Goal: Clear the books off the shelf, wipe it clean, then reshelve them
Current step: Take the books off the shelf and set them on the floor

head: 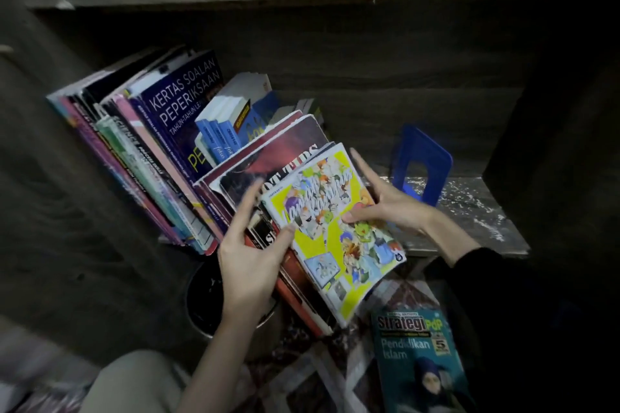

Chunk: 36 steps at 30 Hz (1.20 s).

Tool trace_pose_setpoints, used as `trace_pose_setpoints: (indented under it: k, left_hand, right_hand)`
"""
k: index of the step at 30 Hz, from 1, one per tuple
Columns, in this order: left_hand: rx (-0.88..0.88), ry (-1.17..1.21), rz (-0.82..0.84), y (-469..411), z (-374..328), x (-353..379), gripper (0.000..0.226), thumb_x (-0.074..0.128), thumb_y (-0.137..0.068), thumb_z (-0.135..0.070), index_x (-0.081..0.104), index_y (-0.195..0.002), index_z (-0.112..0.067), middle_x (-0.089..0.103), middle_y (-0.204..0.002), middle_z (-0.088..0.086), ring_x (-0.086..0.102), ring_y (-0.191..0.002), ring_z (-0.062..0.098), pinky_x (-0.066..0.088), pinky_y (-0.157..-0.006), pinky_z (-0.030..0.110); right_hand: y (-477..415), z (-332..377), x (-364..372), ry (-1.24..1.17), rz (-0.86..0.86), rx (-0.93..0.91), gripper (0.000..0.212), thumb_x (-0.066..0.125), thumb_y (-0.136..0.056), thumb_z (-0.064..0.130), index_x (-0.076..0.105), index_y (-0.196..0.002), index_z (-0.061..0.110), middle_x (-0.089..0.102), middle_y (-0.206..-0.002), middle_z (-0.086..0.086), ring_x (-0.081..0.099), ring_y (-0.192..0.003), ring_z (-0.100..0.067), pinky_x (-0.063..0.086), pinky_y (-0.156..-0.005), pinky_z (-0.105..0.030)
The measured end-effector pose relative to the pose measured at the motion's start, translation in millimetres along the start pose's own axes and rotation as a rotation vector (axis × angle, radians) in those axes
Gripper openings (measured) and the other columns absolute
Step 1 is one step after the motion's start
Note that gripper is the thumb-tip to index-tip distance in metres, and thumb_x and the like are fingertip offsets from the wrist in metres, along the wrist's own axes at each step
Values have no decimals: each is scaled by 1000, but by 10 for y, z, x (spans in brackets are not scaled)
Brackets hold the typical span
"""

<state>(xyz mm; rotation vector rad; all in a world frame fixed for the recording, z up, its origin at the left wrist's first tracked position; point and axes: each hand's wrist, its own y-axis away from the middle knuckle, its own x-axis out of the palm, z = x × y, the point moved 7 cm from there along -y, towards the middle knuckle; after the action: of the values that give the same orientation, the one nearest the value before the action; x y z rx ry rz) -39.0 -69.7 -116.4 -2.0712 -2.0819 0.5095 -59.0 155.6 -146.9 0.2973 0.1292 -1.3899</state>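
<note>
Books (174, 131) lean in one packed row on the wooden shelf (476, 208), overlapping too much to count. One yellow comic (335, 231) tilts out at the front, one teal workbook (416, 362) lies on the floor, and one blue bookend (422, 164) stands upright beside them. Right hand (385, 208) pinches the comic, thumb on the cover; left hand (250, 251), fingers spread loose, touches its left edge.

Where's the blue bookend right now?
In the head view, the blue bookend stands on the shelf, right of centre, behind the right hand holding the yellow comic.
</note>
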Motion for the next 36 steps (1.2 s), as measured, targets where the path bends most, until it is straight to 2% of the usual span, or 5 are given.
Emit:
trace_pose_setpoints:
  k: [6,12,19,29,36]
  left_hand:
    - [10,-40,167,287,-78,70,56,73,-82,-21,53,-124,-52,51,-123,-40,47,-119,-11,33,-110,23]
    - [-258,7,366,896,552,512,43,71,-81,-7,73,-79,-49,70,-82,-24,38,-49,8,34,-45,12]
    - [-675,-89,671,1623,1755,1190,22,69,-85,-14,72,-98,-32,64,-64,-12,45,-69,17,48,-56,35]
    - [-819,-74,739,1869,2938,2398,62,58,-79,14,57,-124,-29,36,-55,9,28,-44,18,29,-45,25]
    - [-802,-216,764,1803,3566,2894,68,62,-66,14,58,-124,-22,56,-72,19,34,-34,6,31,-37,17]
  right_hand:
    - [799,63,203,196,-52,-166,74,64,-88,31,21,-142,56,23,-145,41,29,-137,8,33,-110,-19]
    - [1523,-869,303,288,57,149,78,73,-82,36,24,-133,70,27,-142,40,23,-131,20,26,-103,-4]
    - [1974,-2145,480,11,353,637,99,81,-73,24,19,-139,64,8,-158,16,10,-144,-8,20,-117,-35]
    - [1473,-3675,-52,118,-7,730,103,59,-73,-17,18,-145,45,56,-49,13,50,-44,-5,42,-47,-21]
    - [1348,-4420,-207,94,-247,681,91,62,-76,-5,25,-149,34,70,-98,-8,65,-82,-20,43,-65,-15]
